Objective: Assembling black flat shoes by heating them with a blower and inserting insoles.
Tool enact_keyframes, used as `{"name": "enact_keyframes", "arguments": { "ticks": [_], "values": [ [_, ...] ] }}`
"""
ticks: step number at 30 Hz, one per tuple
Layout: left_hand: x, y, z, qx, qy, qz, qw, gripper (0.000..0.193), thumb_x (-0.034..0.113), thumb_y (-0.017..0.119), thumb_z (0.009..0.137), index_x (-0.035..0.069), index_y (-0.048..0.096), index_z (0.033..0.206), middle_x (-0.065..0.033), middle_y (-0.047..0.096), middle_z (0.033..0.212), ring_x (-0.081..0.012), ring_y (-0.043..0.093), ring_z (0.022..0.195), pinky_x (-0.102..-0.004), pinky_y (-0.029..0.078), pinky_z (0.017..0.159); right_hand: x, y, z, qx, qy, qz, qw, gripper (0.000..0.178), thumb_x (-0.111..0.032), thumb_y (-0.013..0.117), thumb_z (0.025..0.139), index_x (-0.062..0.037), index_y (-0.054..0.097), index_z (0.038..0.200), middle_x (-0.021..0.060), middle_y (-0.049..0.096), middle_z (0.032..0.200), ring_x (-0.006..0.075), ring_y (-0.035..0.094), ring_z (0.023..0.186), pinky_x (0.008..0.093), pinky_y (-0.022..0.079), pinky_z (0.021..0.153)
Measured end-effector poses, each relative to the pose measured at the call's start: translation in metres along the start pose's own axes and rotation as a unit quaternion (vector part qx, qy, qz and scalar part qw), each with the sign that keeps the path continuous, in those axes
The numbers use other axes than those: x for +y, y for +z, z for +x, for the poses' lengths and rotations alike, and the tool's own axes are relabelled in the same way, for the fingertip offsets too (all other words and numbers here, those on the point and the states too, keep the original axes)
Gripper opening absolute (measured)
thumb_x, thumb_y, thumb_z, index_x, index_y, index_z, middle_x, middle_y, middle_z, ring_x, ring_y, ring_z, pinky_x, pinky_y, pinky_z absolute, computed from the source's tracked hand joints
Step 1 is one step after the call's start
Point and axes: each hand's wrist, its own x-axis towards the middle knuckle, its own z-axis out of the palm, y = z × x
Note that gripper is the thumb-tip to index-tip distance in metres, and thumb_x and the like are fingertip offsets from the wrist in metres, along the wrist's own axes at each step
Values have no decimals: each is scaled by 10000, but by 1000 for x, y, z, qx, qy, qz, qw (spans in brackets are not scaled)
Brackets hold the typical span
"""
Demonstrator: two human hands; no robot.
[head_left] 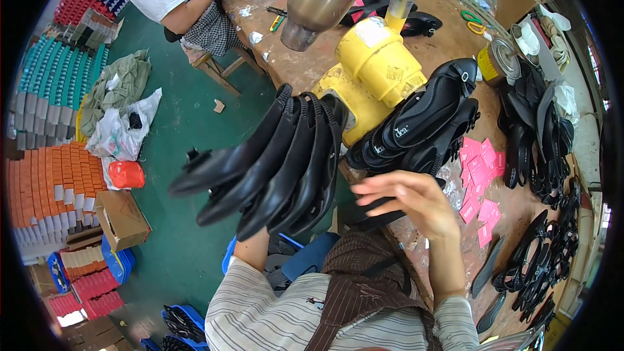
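Several black sandals (286,156) hang together in a row off the table's left edge, above the floor. My left forearm (255,247) runs up behind them. They hide my left hand and its fingers, but the bundle is held up on that side. My right hand (416,201) is over the table's near edge, open, its fingers stretched toward the left and nothing in them. Just beyond it lies a pile of black shoes (416,123) with buckled straps, beside a yellow machine housing (377,65). Another dark shoe part lies under my right hand, partly covered.
A metal cylinder (328,0) slants above the table (416,266). Pink cards (480,169), a tin can (499,62), scissors (474,23) and more black sandals (533,253) lie rightward. At far left, a person (188,6) sits working. Stacked orange pieces (52,182) and a carton (121,220) stand left.
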Motion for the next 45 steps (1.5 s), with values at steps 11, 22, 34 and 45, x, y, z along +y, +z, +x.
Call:
{"name": "enact_keyframes", "arguments": {
  "ticks": [11, 22, 34, 45],
  "values": [
    [36, 6, 92, -50, 44, 97, 993, 597, 386, 492, 962, 38, 387, 1435, -200, 575, 1292, -347, 623, 1071, -431, 483, 998, 48, -83, -95, 323, -110, 157, 927, 272, -118, 510, 971, 24, 542, 1201, 202, 654, 1089, 244, 659, 967, 356, 590, 768],
    [78, 20, 82, 33, 284, 226, 931, 621, 482, 474, 966, 104, 390, 1451, -151, 488, 1418, -349, 488, 1273, -504, 396, 1085, 59, -92, -121, 383, -157, 207, 887, 240, -109, 518, 964, -7, 560, 1177, 152, 663, 1059, 217, 655, 940, 343, 588, 759],
    [107, -44, 203, 162, 59, 545, 821, 649, 250, 587, 957, 34, 267, 1480, -165, 529, 1363, -337, 557, 1202, -445, 467, 999, 54, -68, -98, 470, -69, -33, 879, 250, -186, 528, 985, 13, 608, 1113, 121, 668, 918, 168, 669, 790, 279, 553, 645],
    [-56, -21, 101, 180, 122, 713, 666, 337, 339, 557, 988, 27, 683, 999, -29, 680, 852, -91, 635, 744, -232, 509, 604, 84, -132, -10, 564, -87, -458, 682, 299, -275, 662, 896, -10, 616, 765, 33, 595, 590, 121, 573, 475, 253, 414, 396]
  ]
}}
